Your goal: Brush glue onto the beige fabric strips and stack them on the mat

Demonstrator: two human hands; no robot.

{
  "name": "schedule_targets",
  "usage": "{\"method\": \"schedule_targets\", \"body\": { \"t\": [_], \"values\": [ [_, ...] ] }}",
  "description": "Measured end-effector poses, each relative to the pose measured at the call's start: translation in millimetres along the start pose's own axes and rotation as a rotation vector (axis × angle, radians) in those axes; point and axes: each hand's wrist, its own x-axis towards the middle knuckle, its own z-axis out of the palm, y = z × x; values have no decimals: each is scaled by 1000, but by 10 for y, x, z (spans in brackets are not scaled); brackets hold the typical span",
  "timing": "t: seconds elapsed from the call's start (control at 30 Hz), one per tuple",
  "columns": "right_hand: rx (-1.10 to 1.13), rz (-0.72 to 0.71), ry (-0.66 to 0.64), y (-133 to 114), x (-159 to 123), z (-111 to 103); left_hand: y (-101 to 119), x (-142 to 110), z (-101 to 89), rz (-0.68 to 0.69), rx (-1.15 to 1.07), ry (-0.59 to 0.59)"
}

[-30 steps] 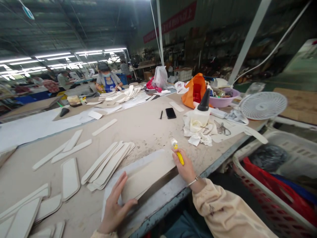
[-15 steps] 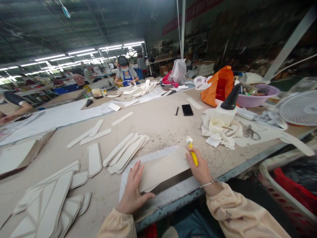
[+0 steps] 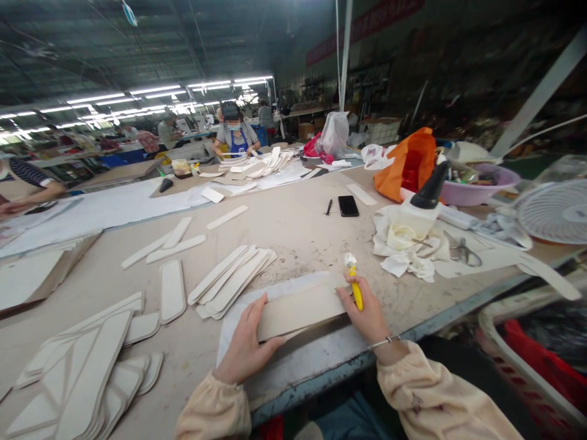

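In front of me a few beige rectangular sheets [image 3: 300, 311] lie loosely stacked, their near edge slightly lifted, over a larger white sheet [image 3: 229, 327]. My left hand [image 3: 250, 342] grips the left end of the stack, thumb at the near side and fingers at the far side. A yellow-handled brush [image 3: 356, 293] with a white-coated tip is held in my right hand [image 3: 367, 308], tip pointing away from me. Fingertips of that hand also touch the right end of the sheets. Left of the white sheet, pale rounded strips [image 3: 236, 278] lie fanned out.
A large pile of pale strips [image 3: 87, 373] covers the near left. To the right stand a white bottle [image 3: 419, 214] with a black cone top, scissors [image 3: 465, 250] and a fan [image 3: 557, 208]. A phone [image 3: 348, 206] lies farther back. A co-worker [image 3: 236, 137] works across the table.
My left hand has gone from spread fingers to closing around the left end of the sheets. Their near edge has lifted and squared up. The brush stays in my right hand.
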Motion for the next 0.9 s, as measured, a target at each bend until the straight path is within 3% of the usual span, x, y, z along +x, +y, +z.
{"method": "schedule_targets", "body": {
  "t": [0.13,0.27,0.57,0.7,0.8,0.9],
  "values": [
    [12,-19,14,42,11,-6,-177,-217,18,-21,-192,107],
    [-8,-40,39,65,10,15,-235,-364,61,-19,-236,108],
    [-95,-13,31,63,33,75,-201,-170,162,-66,-133,188],
    [-76,-170,97,10,70,-44,-215,-183,151,-55,-160,210],
    [42,-267,152,-155,59,-219,-232,-242,136,-38,-237,238],
    [309,-166,69,-397,-10,-320,-252,-290,120,-36,-283,223]
  ]
}}
